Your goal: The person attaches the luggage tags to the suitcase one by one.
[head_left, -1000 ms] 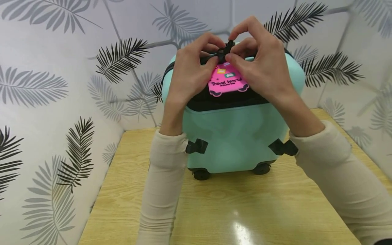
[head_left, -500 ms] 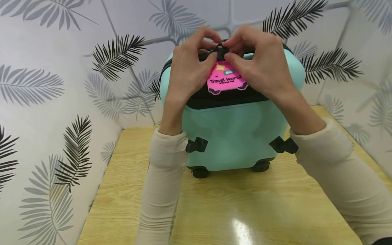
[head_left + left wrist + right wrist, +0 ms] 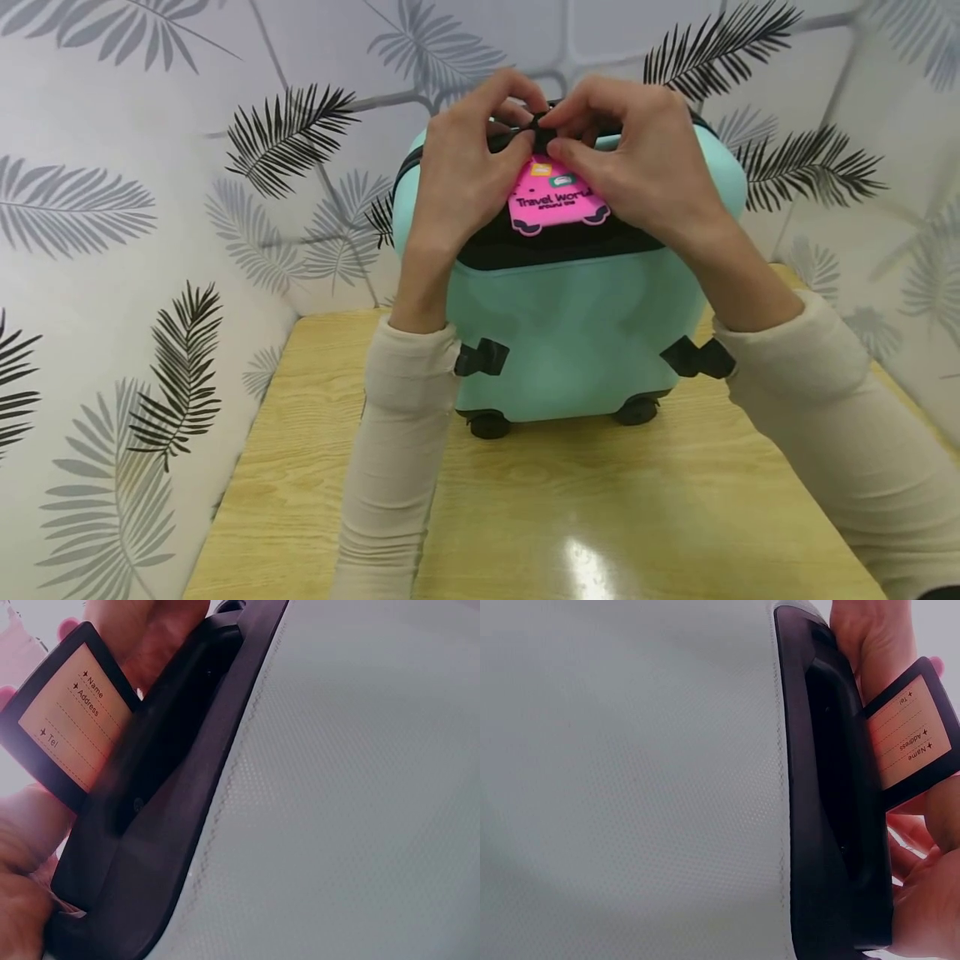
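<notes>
A mint-green suitcase (image 3: 570, 333) stands upright on its wheels with a black handle (image 3: 866, 825) at its top. A pink luggage tag (image 3: 555, 204) reading "Travel World" hangs at that handle by a short black strap (image 3: 542, 142). My left hand (image 3: 468, 171) pinches the strap from the left with thumb and index finger. From the right, my right hand (image 3: 652, 162) pinches the same strap, fingertips close to the left ones. Both wrist views show the tag's back, a black frame round a name-and-address card (image 3: 71, 720). The strap's fastening is mostly hidden by the fingers.
The suitcase stands on a light wooden table (image 3: 510, 517). Behind and at both sides rises a wall (image 3: 247, 250) patterned with grey and black feathers. Black straps (image 3: 483, 357) at the sleeve cuffs overlap the suitcase front.
The right index finger has come down from its raised position. The black strap end that stuck up between the fingers is now lower, with both hands drawn close together over it.
</notes>
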